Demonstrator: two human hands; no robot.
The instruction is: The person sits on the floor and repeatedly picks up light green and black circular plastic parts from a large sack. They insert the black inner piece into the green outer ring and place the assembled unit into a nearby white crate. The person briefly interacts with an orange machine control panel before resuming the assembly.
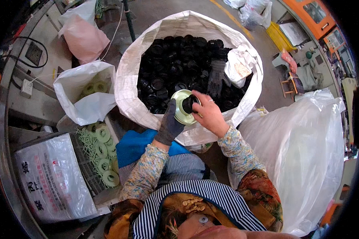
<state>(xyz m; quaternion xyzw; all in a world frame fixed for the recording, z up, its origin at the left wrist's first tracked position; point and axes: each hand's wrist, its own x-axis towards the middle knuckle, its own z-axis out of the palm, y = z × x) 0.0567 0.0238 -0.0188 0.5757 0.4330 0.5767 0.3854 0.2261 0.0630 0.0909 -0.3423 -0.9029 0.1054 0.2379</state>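
Observation:
My left hand (169,126), in a dark grey glove, grips a pale green round plastic part (180,95) from its left side. My bare right hand (212,115) has its fingers closed on a black cap (188,104) at the middle of that part. Both hands are above the near rim of a big white woven sack (127,75). Inside the sack lies a heap of black caps (175,59). A dark glove (216,75) rests on the heap, beside a crumpled white bag (237,65).
To the left, a white bag (83,107) holds pale green rings. Below it, a crate (85,159) contains green rings and thin sticks, next to a printed plastic sack (54,179). A large translucent bag (295,155) bulges at right. A yellow crate (278,36) stands far right.

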